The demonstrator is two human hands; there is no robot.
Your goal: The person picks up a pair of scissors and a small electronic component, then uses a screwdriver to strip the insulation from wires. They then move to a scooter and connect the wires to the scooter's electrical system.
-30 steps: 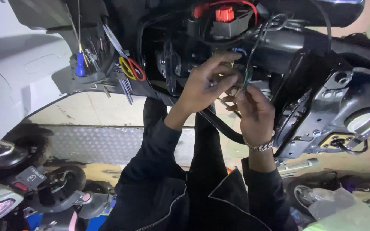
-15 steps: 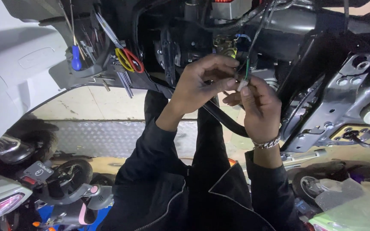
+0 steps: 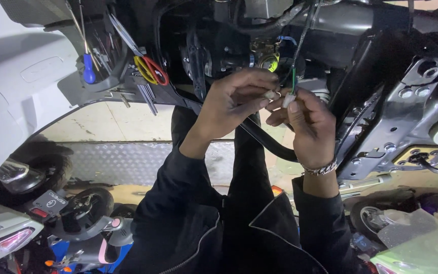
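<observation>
Left hand (image 3: 234,104): raised in front of the dark machine frame (image 3: 391,101), fingers curled; my grip here pinches a small white connector (image 3: 269,94) between thumb and fingertips.
Right hand (image 3: 307,124): just beside the left, fingertips almost meeting it; the grip is closed on a second small white plug (image 3: 288,100) at the end of a green wire (image 3: 293,81).
Connector and plug: held close together between my two hands, tips near each other; I cannot tell whether they touch.
Green wire: runs straight up from the plug into the bundle of cables under the frame.
Wrist: a metal chain bracelet (image 3: 320,168) sits on my right wrist, above the dark jacket sleeve (image 3: 325,223).
Black hose (image 3: 267,142): curves down behind my hands, passing between my forearms.
Tool holder, upper left: scissors with red and yellow handles (image 3: 150,68) hang by the edge, a blue-handled screwdriver (image 3: 89,68) stands beside them, well apart from my hands.
White body panel (image 3: 21,91): fills the left side, curving over the wheel space.
Metal bracket (image 3: 406,122): grey, bolted, to the right of my right hand.
Floor: chequer-plate metal strip (image 3: 117,162) below, small scooters (image 3: 77,213) parked lower left.
</observation>
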